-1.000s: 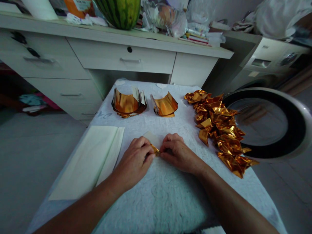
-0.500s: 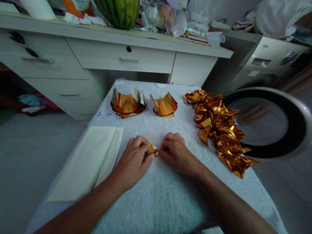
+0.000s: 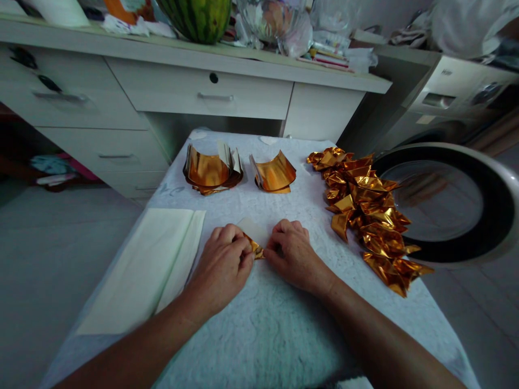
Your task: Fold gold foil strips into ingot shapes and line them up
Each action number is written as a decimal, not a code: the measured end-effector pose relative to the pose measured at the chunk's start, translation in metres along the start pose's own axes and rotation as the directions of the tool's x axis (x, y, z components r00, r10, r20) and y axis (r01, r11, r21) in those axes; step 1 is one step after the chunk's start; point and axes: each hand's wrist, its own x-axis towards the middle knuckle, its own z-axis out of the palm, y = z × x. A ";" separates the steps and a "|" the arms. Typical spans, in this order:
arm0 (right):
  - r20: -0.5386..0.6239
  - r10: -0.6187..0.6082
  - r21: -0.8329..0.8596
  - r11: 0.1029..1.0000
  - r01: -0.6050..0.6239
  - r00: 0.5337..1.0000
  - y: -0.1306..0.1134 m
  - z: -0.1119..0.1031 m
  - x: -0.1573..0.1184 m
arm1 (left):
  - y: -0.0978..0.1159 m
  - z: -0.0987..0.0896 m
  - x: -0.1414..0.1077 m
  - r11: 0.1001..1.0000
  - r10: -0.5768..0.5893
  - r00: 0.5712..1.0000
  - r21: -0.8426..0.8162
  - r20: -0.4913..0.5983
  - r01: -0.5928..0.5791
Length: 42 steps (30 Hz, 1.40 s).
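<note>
A small piece of gold foil paper (image 3: 257,249), partly folded, lies between my hands at the middle of the table. My left hand (image 3: 229,265) is closed on its left side, thumb and fingers pinching it. With its fingers curled, my right hand (image 3: 288,253) pinches the right end. Behind the foil, a pale translucent sheet (image 3: 252,227) shows between the hands. Two stacks of curved gold foil sheets stand beyond, the larger stack (image 3: 208,170) at left and the smaller stack (image 3: 275,172) at right. Folded gold foil pieces (image 3: 360,210) are heaped on the right.
Folded cream paper (image 3: 138,270) lies along the left side of the cloth-covered table (image 3: 259,346). The open washing machine door (image 3: 497,205) reaches the table's right edge. At the back is a white desk (image 3: 247,100), with a watermelon (image 3: 197,19) on top.
The left thumb has drawn in slightly over the foil's near edge, and the foil's shape between the fingers has changed a little. The camera view has shifted slightly.
</note>
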 end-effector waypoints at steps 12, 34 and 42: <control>-0.022 0.036 0.000 0.999 -0.036 0.999 -0.003 0.004 0.001 | -0.001 0.003 0.003 1.000 -0.018 0.999 0.010 -0.044 0.019; -0.072 -0.010 -0.075 0.997 0.004 0.997 -0.003 0.009 -0.005 | -0.004 0.002 0.004 0.994 -0.024 1.000 -0.106 0.005 0.024; -0.094 -0.046 -0.091 0.995 0.037 0.994 -0.006 0.010 -0.006 | -0.007 0.002 0.005 0.995 -0.014 1.000 -0.096 0.016 0.016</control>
